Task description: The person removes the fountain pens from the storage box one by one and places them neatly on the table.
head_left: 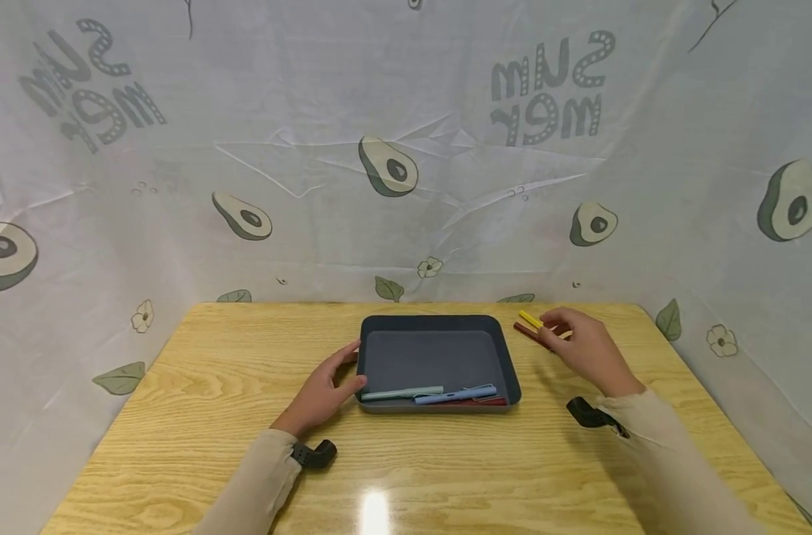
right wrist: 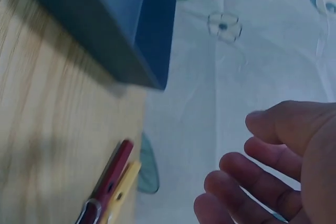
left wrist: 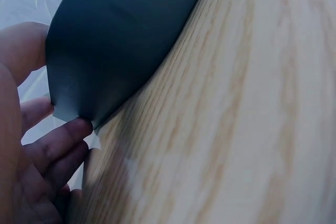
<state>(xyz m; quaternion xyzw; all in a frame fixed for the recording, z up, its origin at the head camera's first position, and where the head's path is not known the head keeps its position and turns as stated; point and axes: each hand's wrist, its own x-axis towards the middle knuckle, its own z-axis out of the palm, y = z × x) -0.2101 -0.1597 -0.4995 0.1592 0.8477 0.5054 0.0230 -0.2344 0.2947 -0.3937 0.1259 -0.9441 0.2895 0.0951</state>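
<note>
A dark grey rectangular tray point(head_left: 432, 323) lies on the wooden table. My left hand point(head_left: 322, 390) holds its left side, thumb at the rim and fingertips against the wall and far corner; the left wrist view shows the tray's outer wall point(left wrist: 121, 40) close up. Along the tray's near side lie a pale green pen point(head_left: 399, 392), a blue pen point(head_left: 455, 394) and a dark red pen point(head_left: 495, 401). Right of the tray, a yellow pen point(head_left: 530, 319) and another dark red pen point(head_left: 527, 331) lie side by side. My right hand point(head_left: 582, 349) hovers over them, fingers loosely bent, apart from both pens in the right wrist view.
The light wooden table point(head_left: 245, 461) ends at a pale curtain point(head_left: 299, 223) printed with avocados, leaves and flowers. Each wrist carries a black camera mount, one on the left point(head_left: 315, 454) and one on the right point(head_left: 589, 413).
</note>
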